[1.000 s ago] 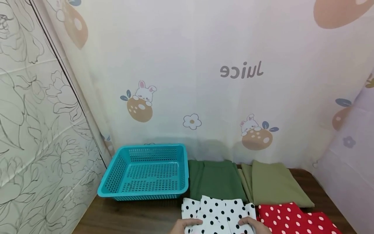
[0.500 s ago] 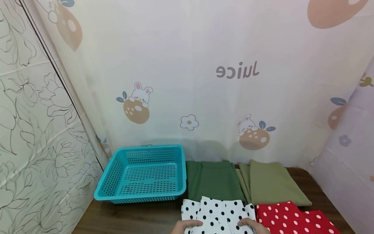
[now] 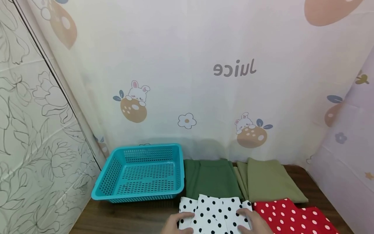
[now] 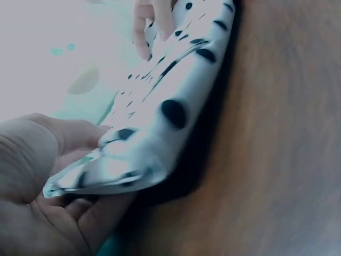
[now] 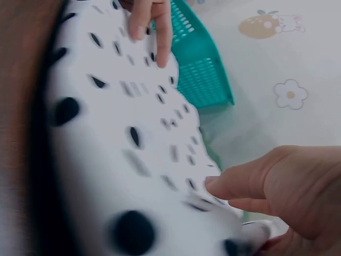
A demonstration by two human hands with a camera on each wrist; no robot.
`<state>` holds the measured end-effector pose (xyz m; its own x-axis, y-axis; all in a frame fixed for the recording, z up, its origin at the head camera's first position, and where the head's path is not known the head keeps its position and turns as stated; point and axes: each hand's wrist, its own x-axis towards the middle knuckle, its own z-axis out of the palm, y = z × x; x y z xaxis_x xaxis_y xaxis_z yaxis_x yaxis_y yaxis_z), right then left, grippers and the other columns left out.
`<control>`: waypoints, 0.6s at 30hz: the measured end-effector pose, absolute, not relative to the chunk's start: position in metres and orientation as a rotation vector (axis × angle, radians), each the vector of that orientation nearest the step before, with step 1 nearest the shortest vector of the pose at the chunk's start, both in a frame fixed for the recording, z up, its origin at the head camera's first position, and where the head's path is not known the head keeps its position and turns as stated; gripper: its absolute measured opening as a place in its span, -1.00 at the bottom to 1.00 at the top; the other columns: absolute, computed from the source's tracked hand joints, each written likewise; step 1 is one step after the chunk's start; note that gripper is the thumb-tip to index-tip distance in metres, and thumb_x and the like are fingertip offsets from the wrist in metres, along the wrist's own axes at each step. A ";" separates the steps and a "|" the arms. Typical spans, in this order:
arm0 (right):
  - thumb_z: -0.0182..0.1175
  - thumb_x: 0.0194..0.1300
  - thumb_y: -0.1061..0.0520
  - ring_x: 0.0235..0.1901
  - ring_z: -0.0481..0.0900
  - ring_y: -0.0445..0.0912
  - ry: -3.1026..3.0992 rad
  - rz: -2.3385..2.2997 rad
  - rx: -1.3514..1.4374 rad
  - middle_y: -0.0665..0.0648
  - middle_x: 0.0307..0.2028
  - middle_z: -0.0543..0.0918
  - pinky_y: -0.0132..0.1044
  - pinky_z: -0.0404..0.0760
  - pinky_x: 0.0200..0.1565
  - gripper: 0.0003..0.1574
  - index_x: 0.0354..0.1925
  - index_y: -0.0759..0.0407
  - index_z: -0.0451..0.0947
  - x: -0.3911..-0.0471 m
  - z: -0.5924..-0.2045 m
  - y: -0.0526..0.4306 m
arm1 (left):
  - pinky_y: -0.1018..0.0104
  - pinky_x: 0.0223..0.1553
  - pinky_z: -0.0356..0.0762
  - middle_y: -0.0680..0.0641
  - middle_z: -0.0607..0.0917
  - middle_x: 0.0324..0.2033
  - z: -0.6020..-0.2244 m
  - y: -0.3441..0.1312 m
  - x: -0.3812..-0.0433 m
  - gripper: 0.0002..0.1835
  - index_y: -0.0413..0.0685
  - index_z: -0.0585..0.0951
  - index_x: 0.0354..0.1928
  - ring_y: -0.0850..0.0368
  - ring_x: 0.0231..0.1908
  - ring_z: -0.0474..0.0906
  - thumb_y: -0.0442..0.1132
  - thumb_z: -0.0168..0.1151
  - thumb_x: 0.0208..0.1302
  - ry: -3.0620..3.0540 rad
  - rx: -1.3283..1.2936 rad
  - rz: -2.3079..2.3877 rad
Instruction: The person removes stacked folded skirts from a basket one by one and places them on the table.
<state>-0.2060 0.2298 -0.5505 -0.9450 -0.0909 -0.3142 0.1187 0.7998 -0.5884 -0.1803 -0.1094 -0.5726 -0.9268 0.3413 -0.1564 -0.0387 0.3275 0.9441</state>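
Observation:
A folded white cloth with black dots (image 3: 211, 216) lies at the bottom middle of the head view. My left hand (image 3: 176, 223) holds its left edge; in the left wrist view the cloth's folded end sits between the thumb and fingers (image 4: 69, 133). At the opposite edge, my right hand (image 3: 255, 222) grips the cloth, with one digit pressed on its upper face in the right wrist view and the others partly hidden by the edge. Both hands are cut off by the lower border of the head view.
A turquoise mesh basket (image 3: 147, 175) stands at the back left. Behind the dotted cloth lie a folded dark green cloth (image 3: 214, 177) and a folded olive cloth (image 3: 270, 180). Red cloth with white dots (image 3: 287, 216) borders it on the right. Wooden tabletop (image 3: 122, 216) shows at front left.
The head view has shifted, so everything sits further left in it. Both thumbs now show over the dotted cloth, spread apart from the fingers above them. The cloth itself looks about the same.

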 end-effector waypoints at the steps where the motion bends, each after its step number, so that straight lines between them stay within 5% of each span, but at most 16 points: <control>1: 0.56 0.10 0.00 -0.07 0.55 0.09 2.694 -0.891 0.018 0.19 -0.04 0.64 0.14 0.68 0.06 -0.32 0.12 0.24 0.60 -0.207 -0.545 0.230 | 0.00 -0.02 0.65 -0.20 0.71 0.05 -0.570 -0.112 -0.181 -0.61 -0.06 0.71 0.16 -0.05 -0.04 0.64 -0.19 0.42 0.30 2.309 0.260 1.597; 6: 0.54 0.14 0.01 -0.07 0.55 0.05 2.801 -0.975 0.007 0.24 0.01 0.61 0.10 0.72 -0.02 -0.28 0.18 0.29 0.57 -0.209 -0.521 0.240 | 0.32 -0.29 0.53 -0.19 0.55 0.09 -0.549 -0.124 -0.183 -0.49 -0.09 0.64 0.26 0.19 -0.26 0.49 -0.25 0.42 0.25 2.498 0.333 1.435; 12: 0.56 0.12 -0.06 -0.03 0.58 0.10 2.854 -1.011 -0.008 0.33 0.11 0.57 0.02 0.77 -0.12 -0.11 0.27 0.33 0.48 -0.212 -0.499 0.252 | 0.35 -0.31 0.58 -0.21 0.50 0.18 -0.515 -0.140 -0.179 -0.40 -0.05 0.55 0.36 0.15 -0.16 0.56 -0.17 0.44 0.28 2.520 0.436 1.352; 18: 0.49 0.22 -0.08 0.16 0.52 0.36 3.039 -1.002 -0.212 0.44 0.25 0.50 0.27 0.68 0.01 -0.17 0.31 0.28 0.47 -0.220 -0.481 0.265 | 0.35 -0.34 0.69 -0.23 0.55 0.24 -0.477 -0.171 -0.175 -0.26 0.13 0.35 0.52 0.26 -0.14 0.67 -0.09 0.41 0.35 2.516 0.750 1.498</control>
<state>-0.2201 0.2649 -0.4809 -0.9891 -0.1047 0.1032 -0.1456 0.7963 -0.5871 -0.1754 -0.1706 -0.4772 -0.8702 0.4705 0.1462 0.3527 0.3876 0.8517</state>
